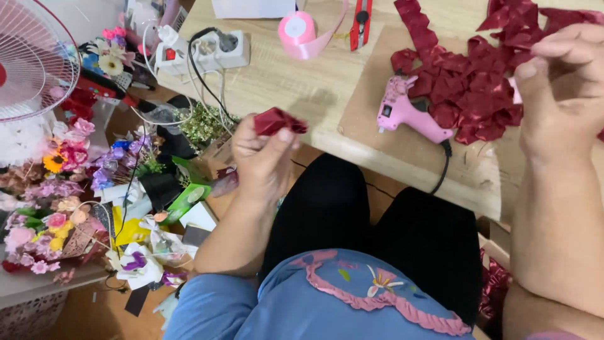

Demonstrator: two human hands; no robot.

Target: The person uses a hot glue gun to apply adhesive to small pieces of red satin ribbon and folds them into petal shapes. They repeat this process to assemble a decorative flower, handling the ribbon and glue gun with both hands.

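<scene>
Petal [280, 121] pinched between left hand [264, 157] fingers [286, 135], red, folded.

Home craft corner – glue gun [409, 115], ribbon roll [298, 31], artificial flowers [53, 189] – cluttered wooden table [296, 82]

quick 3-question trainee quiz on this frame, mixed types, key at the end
1. True or false: the glue gun is in the left hand.
2. What does the left hand pinch? A) folded dark red ribbon piece B) pink ribbon roll C) red utility knife
3. What lies under the glue gun and the pile of red ribbon pieces?

Key: 1 false, it lies on the board. 2 A. 3 a brown board on the wooden table.
</scene>
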